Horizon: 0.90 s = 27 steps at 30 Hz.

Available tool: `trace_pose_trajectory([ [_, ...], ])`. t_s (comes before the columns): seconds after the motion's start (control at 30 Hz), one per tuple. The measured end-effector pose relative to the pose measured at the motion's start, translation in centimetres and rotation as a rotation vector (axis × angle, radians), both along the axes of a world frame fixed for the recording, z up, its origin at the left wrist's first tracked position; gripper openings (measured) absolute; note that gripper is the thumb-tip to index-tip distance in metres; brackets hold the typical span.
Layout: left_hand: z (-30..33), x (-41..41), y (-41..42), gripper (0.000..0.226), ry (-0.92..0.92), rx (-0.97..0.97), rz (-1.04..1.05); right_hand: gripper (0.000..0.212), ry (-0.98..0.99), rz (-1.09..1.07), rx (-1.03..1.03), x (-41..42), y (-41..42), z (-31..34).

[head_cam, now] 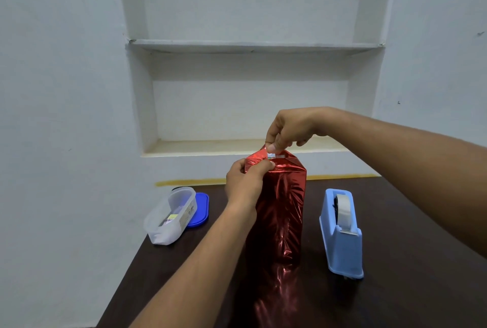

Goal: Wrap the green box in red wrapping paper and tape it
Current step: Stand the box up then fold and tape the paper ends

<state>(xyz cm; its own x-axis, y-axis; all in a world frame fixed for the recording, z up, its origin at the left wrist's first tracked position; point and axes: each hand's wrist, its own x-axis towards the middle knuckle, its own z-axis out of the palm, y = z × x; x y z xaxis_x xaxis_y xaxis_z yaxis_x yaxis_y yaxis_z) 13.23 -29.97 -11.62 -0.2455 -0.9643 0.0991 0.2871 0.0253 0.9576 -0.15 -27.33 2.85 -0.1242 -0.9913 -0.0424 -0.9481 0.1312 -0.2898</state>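
The box (276, 211), fully covered in shiny red paper, stood upright mid-table, long axis vertical. Both hands were at its top: the left hand (243, 180) pinching the folded flap, the right hand (288, 129) pressing a tape piece (271, 155) down. Tape dispenser (341, 232) sat just right. The clear tub (171, 215) held something small, can't tell what.

green box: wholly hidden inside the red wrapping paper (276, 211); no green shows.
tape piece (271, 155): small and clear at the paper's top fold, its ends too small to tell.
left hand (243, 182): fingers partly hidden behind the paper's top corner.
clear container (170, 215): contents blurred, not readable.
blue lid (200, 209): mostly hidden behind the container.
worktop (408, 288): cut off by the bottom and right edges.
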Motion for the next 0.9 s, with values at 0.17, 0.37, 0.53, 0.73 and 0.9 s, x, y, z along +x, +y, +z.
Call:
trace_pose_trajectory([
  [0.17, 0.1, 0.1, 0.1, 0.043, -0.004, 0.004, 0.0, 0.004, -0.008, 0.016, 0.008, -0.2, -0.5, -0.5],
  [0.37, 0.0, 0.1, 0.1, 0.041, -0.007, 0.007, -0.001, 0.006, -0.002, 0.034, -0.042, -0.5, -1.0, -1.4],
  [0.53, -0.2, -0.1, -0.3, 0.039, -0.021, 0.003, 0.008, 0.008, 0.112, 0.055, -0.111, -0.3, -1.1, -2.0],
  [0.73, -0.3, -0.1, -0.5, 0.037, -0.018, 0.005, 0.012, 0.01, 0.17, 0.087, -0.142, 0.1, -0.9, -2.0],
  [0.9, -0.3, -0.1, -0.7, 0.044, -0.016, 0.011, 0.005, 0.022, 0.235, 0.082, -0.214, 0.5, -0.6, -2.3],
])
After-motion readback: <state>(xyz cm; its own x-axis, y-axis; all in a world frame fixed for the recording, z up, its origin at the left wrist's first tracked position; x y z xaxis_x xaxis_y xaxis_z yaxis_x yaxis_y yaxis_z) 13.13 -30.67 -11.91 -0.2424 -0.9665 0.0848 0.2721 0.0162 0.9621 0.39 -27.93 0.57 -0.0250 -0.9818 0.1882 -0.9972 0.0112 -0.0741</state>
